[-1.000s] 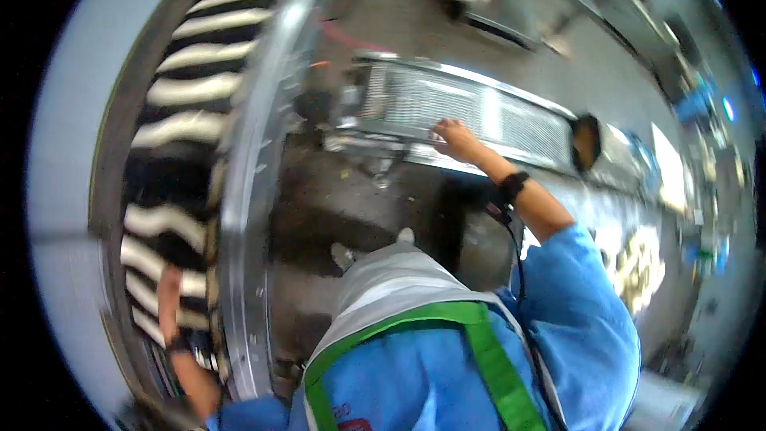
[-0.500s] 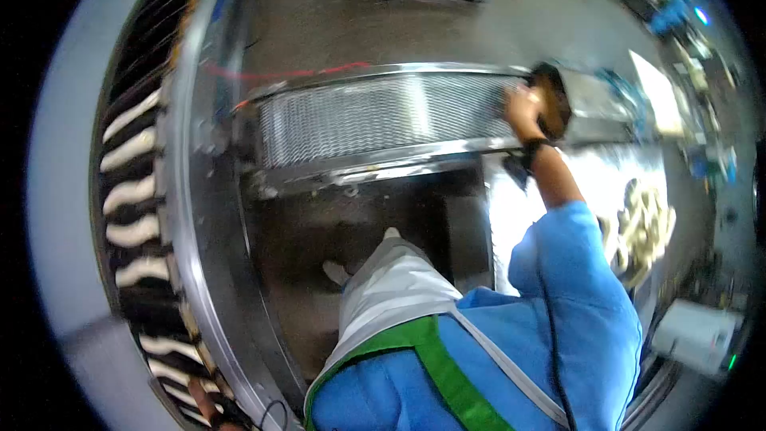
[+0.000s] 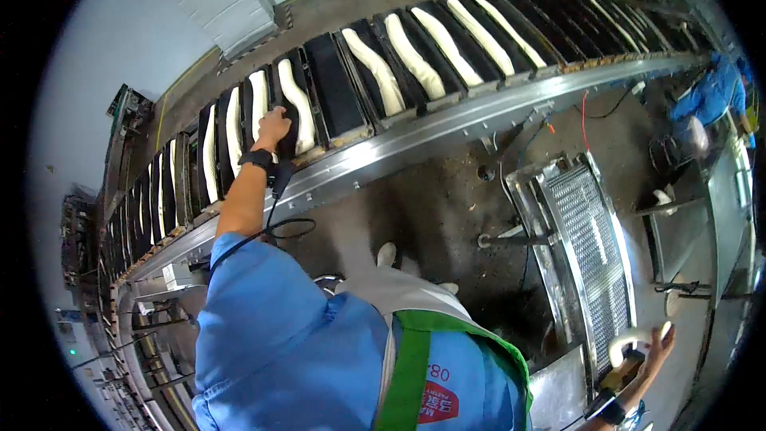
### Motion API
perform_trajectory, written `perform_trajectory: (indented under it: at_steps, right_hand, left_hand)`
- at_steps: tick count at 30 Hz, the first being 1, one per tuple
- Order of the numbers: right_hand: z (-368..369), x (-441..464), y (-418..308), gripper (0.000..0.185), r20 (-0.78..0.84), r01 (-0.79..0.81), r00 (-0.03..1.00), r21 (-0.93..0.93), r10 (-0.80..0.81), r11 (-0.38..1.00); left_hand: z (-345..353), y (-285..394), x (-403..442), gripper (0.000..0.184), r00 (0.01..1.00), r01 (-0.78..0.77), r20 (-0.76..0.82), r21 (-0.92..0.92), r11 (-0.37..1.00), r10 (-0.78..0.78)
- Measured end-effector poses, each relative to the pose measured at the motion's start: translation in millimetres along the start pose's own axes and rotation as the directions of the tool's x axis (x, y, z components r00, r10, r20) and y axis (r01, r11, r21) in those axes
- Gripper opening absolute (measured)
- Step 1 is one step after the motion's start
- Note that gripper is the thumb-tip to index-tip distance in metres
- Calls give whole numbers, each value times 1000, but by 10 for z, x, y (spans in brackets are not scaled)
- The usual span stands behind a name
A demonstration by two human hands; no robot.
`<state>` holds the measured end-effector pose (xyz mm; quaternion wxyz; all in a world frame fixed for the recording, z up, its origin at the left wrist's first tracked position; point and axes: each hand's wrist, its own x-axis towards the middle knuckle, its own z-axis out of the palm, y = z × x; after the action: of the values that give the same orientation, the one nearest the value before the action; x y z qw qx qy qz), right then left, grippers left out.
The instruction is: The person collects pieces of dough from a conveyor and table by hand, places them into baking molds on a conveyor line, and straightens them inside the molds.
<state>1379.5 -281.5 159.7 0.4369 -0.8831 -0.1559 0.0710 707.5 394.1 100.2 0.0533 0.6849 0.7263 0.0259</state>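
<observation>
My left hand (image 3: 273,129) reaches over the conveyor, resting at the lower end of a pale dough strip (image 3: 258,92). Its fingers look loosely bent, partly over the dark tray beside that strip, with no piece visible in their grasp. Another wavy dough strip (image 3: 296,104) lies just right of the hand. At the lower right, my right hand (image 3: 658,349) grips a curved dough strip (image 3: 630,338), whose free part hangs over the end of a metal mesh belt (image 3: 594,263).
A long curved conveyor has a metal rail (image 3: 415,132) along its near side. Its black trays (image 3: 331,84) hold several dough strips. A loose black cable (image 3: 291,229) hangs from my left wrist. Another person in blue (image 3: 714,92) is at the far right.
My view has swung left toward the conveyor. My right hand, earlier at a brown object by the mesh belt, now has a dough strip in it. My left hand remains at the trays.
</observation>
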Motion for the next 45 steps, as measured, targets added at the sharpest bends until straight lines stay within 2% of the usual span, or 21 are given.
perform_trajectory:
  at_steps: [3,5,7,8,14,15,16,17,18,20,21,22,24,26,28,31,35,36,38,42,45]
  right_hand:
    - [389,-624,-1735,57,20,48,999,74,-50,996]
    - [655,-751,-2328,56,13,347,930,298,-367,889]
    - [995,-1006,-3025,53,-100,460,885,334,-454,823]
    - [1172,-1094,-3299,53,-79,489,864,363,-497,793]
    - [2697,-1920,-4631,33,-10,526,721,660,-693,537]
    - [2991,-2084,-4753,32,-3,675,607,530,-794,514]
    - [3405,-2235,-4772,35,13,618,576,647,-817,446]
    - [3650,-2509,-4837,37,159,668,554,502,-817,550]
    - [4178,-2580,-4752,40,291,585,449,619,-845,524]
    - [4832,-2820,-4479,62,454,711,9,624,-891,325]
    - [4972,-2914,-4333,62,649,702,-44,561,-760,438]
    - [4967,-2950,-4259,62,655,698,-41,559,-755,447]
    - [4885,-2889,-4091,55,655,802,-145,517,-742,299]
    - [4806,-2708,-3933,48,672,760,-106,530,-733,376]
    - [4751,-2519,-3740,45,822,774,-35,382,-569,505]
    - [4690,-2270,-3349,42,871,791,-21,315,-492,525]
    - [4284,-2077,-2800,36,904,670,153,202,-399,715]
    - [4163,-1991,-2599,36,882,648,260,142,-393,748]
    - [3962,-1867,-2126,36,838,637,316,161,-446,754]
    - [3110,-1720,-1433,35,734,310,645,2,-212,951]
    - [2548,-1719,-824,34,642,249,758,-117,-118,961]
  left_hand:
    - [31,-72,86,36,985,-160,-71,-90,983,154]
    - [-18,-15,-2,32,975,-209,-92,-89,974,201]
    - [-148,23,-170,28,939,-343,-8,52,938,344]
    - [-86,-49,-213,26,909,-386,-102,163,908,405]
    - [-302,-597,-420,33,853,-479,-200,69,875,483]
    - [-368,-691,-462,35,855,-486,-137,126,865,500]
    - [-384,-775,-491,37,856,-493,-75,178,851,512]
    - [-355,-902,-492,39,885,-453,-3,226,862,466]
    - [-324,-1001,-506,39,888,-448,1,223,866,460]
    - [-297,-1178,-546,39,859,-508,-15,95,856,511]
    - [-383,-1160,-623,38,873,-487,32,21,873,487]
    - [-413,-1167,-682,37,873,-488,1,45,872,488]
    - [-426,-1125,-748,35,876,-467,-154,-28,884,458]
    - [-468,-962,-761,33,835,-539,-171,-60,840,523]
    - [-571,-686,-742,30,758,-649,-183,-102,754,626]
    - [-483,-306,-619,32,591,-801,-180,-15,598,787]
    - [-91,-25,-323,42,540,-841,183,91,533,821]
    - [-160,80,-294,43,578,-814,310,161,557,755]
    - [-472,349,-412,31,625,-775,510,312,550,591]
    - [-608,689,-340,25,618,-780,365,173,602,696]
    - [-569,1316,-348,19,457,-888,144,21,459,878]
